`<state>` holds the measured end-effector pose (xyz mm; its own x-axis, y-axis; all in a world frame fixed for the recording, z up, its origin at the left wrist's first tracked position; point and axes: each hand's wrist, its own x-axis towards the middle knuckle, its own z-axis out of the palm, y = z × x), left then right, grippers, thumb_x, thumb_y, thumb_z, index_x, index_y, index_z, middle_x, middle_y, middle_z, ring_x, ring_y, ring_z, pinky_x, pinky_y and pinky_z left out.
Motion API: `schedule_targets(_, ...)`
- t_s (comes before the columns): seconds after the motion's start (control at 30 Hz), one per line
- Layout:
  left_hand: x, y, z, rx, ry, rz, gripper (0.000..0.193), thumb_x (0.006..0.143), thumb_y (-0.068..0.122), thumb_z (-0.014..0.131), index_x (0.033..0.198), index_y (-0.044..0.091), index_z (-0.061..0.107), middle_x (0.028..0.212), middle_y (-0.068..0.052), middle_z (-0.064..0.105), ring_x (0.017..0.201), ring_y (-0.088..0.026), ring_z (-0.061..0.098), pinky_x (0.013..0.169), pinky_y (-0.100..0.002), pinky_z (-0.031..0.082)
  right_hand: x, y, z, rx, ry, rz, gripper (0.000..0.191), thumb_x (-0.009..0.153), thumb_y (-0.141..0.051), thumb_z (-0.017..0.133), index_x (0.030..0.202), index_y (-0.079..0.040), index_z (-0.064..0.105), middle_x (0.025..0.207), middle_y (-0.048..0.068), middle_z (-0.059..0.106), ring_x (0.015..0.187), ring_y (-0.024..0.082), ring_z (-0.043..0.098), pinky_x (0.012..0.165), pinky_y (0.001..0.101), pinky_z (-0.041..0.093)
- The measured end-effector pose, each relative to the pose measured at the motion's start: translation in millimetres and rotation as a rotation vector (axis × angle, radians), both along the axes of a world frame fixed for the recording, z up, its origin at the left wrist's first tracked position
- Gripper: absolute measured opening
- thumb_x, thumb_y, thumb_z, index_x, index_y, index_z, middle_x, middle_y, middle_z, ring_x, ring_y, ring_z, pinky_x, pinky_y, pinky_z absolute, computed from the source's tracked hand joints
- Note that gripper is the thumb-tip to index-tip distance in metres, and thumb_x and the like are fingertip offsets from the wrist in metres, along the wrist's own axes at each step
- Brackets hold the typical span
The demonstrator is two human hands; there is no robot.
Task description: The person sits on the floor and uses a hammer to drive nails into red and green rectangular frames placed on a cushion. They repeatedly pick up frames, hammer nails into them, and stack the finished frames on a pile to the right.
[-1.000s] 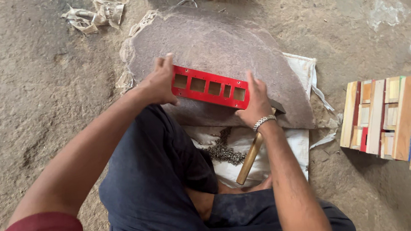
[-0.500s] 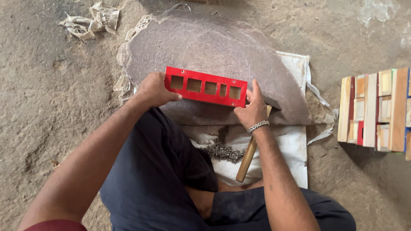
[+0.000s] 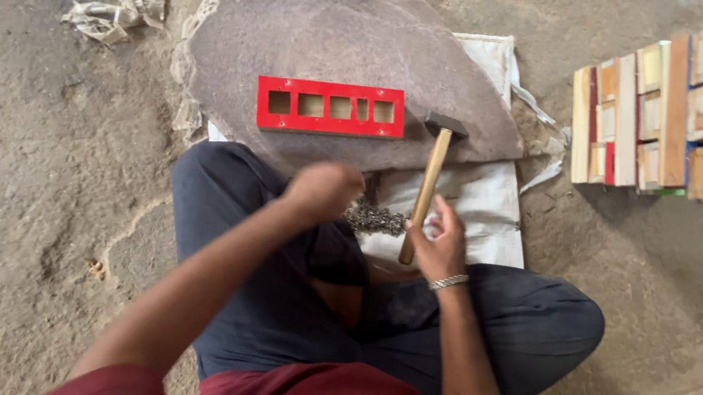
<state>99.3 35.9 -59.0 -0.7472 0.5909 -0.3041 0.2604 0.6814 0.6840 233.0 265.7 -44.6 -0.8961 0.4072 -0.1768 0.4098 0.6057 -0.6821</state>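
From the head camera, you sit cross-legged on a dusty floor with a flat grey-brown stone slab [image 3: 331,55] in front of your knees. A red rectangular frame [image 3: 329,106] with a row of square openings lies flat on the slab, free of both hands. Your right hand [image 3: 438,241] is closed around the lower end of a wooden hammer handle; the hammer [image 3: 430,180] leans up and away from you, its dark metal head resting at the slab's near right edge, just beside the frame's right end. Your left hand [image 3: 322,191] is blurred, curled loosely above a small heap of dark metal bits [image 3: 373,217]; whether it holds any of them cannot be told. The heap lies on a white woven sack [image 3: 479,203] spread under the slab and over your lap area. At the right, well apart from the slab, stands a stack of wooden frames [image 3: 666,115], pale wood with red, blue and green edges. At the top left lies a crumpled scrap of pale sacking [image 3: 116,8]
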Motion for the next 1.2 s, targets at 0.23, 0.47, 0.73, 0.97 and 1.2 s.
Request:
schedule_targets(0.23,45.8,58.8,-58.0,-0.101,0.364,-0.233,0.012,0.084,0.015,0.069,0.09,0.007,0.076,0.107,-0.017,0.068,0.103,-0.037,0.068,0.085,-0.048,0.055,2.9,5.1,-70.5,0.16,0.135,0.065,0.105,0.073,-0.021,0.089,0.154,-0.002,0.027,0.133,0.029,0.055,0.114,0.042,0.06,0.096,0.0496,0.05)
schedule_targets(0.47,39.7,50.9,-65.0,-0.038,0.263,-0.248,0.012,0.077,0.019,0.072,0.085,0.011,0.076,0.1,-0.015,0.068,0.1,-0.037,0.067,0.084,-0.05,0.054,-6.5,-1.6,-61.2,-0.26,-0.098,-0.209,0.096,0.079,-0.013,0.074,0.16,-0.009,0.022,0.108,0.021,0.07,0.073,0.029,0.071,0.067,0.0406,0.06)
schedule_targets(0.73,38.9,50.7,-47.0,0.265,0.099,-0.007,0.015,0.086,0.022,0.07,0.095,0.012,0.077,0.099,-0.013,0.074,0.094,-0.036,0.071,0.08,-0.048,0.057,-5.4,-2.6,-49.5,-0.214,0.05,-0.18,0.088,0.08,-0.014,0.08,0.154,-0.004,0.033,0.108,0.021,0.07,0.084,0.025,0.071,0.072,0.0374,0.059)
schedule_targets(0.97,-18.0,45.1,-18.6,0.616,-0.192,0.495,0.015,0.087,0.016,0.079,0.096,0.005,0.079,0.086,-0.008,0.077,0.073,-0.012,0.068,0.066,-0.03,0.057,-12.9,-11.0,-29.7,-0.184,-0.028,-0.197,0.086,0.08,-0.013,0.079,0.154,-0.005,0.037,0.108,0.019,0.071,0.087,0.025,0.072,0.077,0.0372,0.057)
schedule_targets(1.2,-91.6,28.4,3.4,0.538,-0.119,0.505,0.018,0.096,0.014,0.066,0.108,0.003,0.074,0.086,-0.007,0.074,0.073,-0.011,0.065,0.066,-0.027,0.055,-18.4,-22.9,-1.6,-0.457,-0.067,-0.232,0.086,0.084,-0.01,0.074,0.157,-0.005,0.029,0.1,0.015,0.068,0.074,0.02,0.07,0.064,0.0327,0.06)
